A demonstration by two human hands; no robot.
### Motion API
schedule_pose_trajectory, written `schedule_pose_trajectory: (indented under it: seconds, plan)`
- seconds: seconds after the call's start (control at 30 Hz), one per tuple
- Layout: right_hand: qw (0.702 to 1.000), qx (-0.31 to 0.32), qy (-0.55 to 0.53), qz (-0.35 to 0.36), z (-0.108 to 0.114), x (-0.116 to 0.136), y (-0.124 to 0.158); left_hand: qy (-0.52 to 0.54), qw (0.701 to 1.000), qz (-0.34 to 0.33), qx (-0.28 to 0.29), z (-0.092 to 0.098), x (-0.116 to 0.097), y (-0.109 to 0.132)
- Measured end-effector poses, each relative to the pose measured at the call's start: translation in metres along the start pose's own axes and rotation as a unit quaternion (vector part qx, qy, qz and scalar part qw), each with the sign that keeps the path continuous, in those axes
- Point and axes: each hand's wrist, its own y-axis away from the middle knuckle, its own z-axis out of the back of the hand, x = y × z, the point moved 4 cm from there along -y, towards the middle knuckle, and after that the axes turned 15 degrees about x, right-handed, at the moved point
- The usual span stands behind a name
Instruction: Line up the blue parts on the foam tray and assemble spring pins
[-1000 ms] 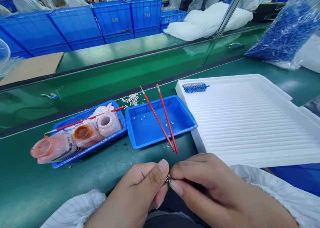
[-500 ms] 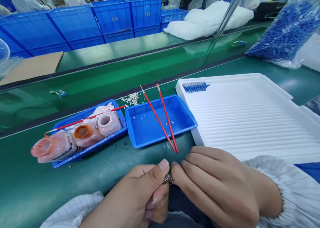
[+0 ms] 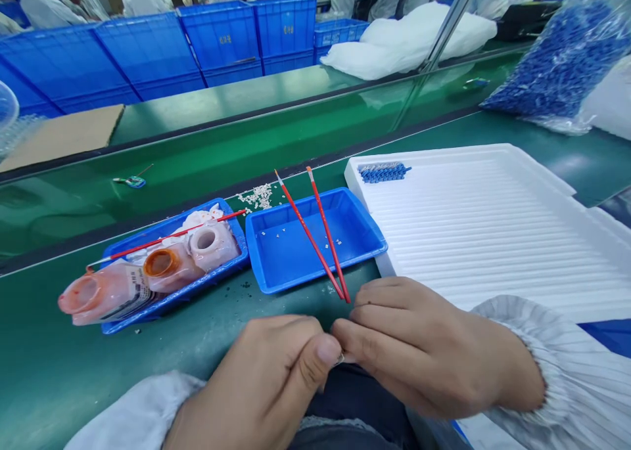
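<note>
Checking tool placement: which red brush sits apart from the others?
The red brush lying across the left blue tray; the other two brushes cross over the right blue tray.

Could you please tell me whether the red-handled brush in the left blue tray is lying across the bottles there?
Yes, the red-handled brush lies across the stained plastic bottles in the blue tray.

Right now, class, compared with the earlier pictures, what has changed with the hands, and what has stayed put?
The right hand has risen toward the white foam tray. The left hand has curled closer. The small metal piece stays pinched between them, now mostly hidden. The red brushes and blue tray stayed as they were.
</note>
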Motion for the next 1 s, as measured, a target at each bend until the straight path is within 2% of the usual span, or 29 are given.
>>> schedule_pose_trajectory:
  seconds: [0.03, 0.1, 0.13, 0.2, 0.33, 0.43, 0.47, 0.53, 0.57, 0.6, 0.67, 0.73, 0.77, 0.8, 0.83, 0.9, 0.97, 1.0]
  plan:
    - [1.0, 0.008, -0.009, -0.013, 0.0, 0.002, 0.001, -0.108, 0.993, -0.044, -0.033, 0.003, -0.006, 0.001]
    - [0.999, 0.004, -0.002, -0.037, 0.002, 0.005, 0.002, -0.246, 0.958, -0.122, -0.08, 0.004, -0.017, 0.003]
    - [0.999, 0.002, 0.011, -0.04, 0.003, 0.007, 0.002, -0.282, 0.944, -0.14, -0.097, 0.004, -0.02, 0.004]
    - [0.998, -0.003, 0.041, -0.039, 0.005, 0.01, 0.001, -0.291, 0.94, -0.138, -0.109, 0.004, -0.022, 0.002]
    - [0.996, 0.007, 0.086, -0.022, 0.004, 0.011, -0.001, -0.156, 0.983, -0.051, -0.089, 0.003, -0.011, -0.005]
    - [0.992, 0.017, 0.124, 0.005, 0.003, 0.008, -0.002, 0.033, 0.997, 0.048, -0.045, -0.001, 0.005, -0.01]
    - [0.99, 0.017, 0.138, 0.018, 0.003, 0.006, -0.001, 0.118, 0.99, 0.079, -0.027, -0.003, 0.011, -0.012]
    - [0.986, 0.014, 0.158, 0.041, 0.002, 0.005, -0.001, 0.286, 0.952, 0.114, 0.004, -0.01, 0.019, -0.014]
    - [0.986, 0.012, 0.163, 0.046, 0.001, 0.004, -0.001, 0.337, 0.934, 0.118, 0.011, -0.012, 0.02, -0.014]
    - [0.987, 0.007, 0.158, 0.042, 0.0, 0.003, -0.001, 0.344, 0.932, 0.112, 0.003, -0.013, 0.021, -0.014]
    - [0.996, -0.011, 0.089, 0.005, -0.002, 0.001, -0.002, 0.233, 0.969, 0.073, -0.046, -0.009, 0.019, -0.012]
    - [0.996, -0.021, -0.072, -0.053, -0.005, -0.003, -0.004, 0.043, 0.994, 0.005, -0.102, -0.003, 0.012, -0.009]
    - [0.98, -0.018, -0.177, -0.085, -0.008, -0.005, -0.005, -0.038, 0.991, -0.03, -0.123, -0.002, 0.009, -0.007]
    - [0.951, -0.006, -0.288, -0.116, -0.012, -0.007, -0.005, -0.098, 0.984, -0.065, -0.136, -0.002, 0.007, -0.005]
    - [0.908, 0.011, -0.393, -0.146, -0.017, -0.009, -0.006, -0.141, 0.975, -0.097, -0.141, -0.002, 0.006, -0.004]
    - [0.803, 0.053, -0.558, -0.204, -0.028, -0.01, -0.005, -0.196, 0.959, -0.148, -0.144, -0.001, 0.007, -0.002]
    - [0.705, 0.09, -0.666, -0.226, -0.038, -0.01, -0.005, -0.215, 0.949, -0.187, -0.133, -0.001, 0.007, -0.002]
    - [0.675, 0.1, -0.696, -0.223, -0.041, -0.009, -0.005, -0.217, 0.948, -0.195, -0.127, -0.001, 0.007, -0.002]
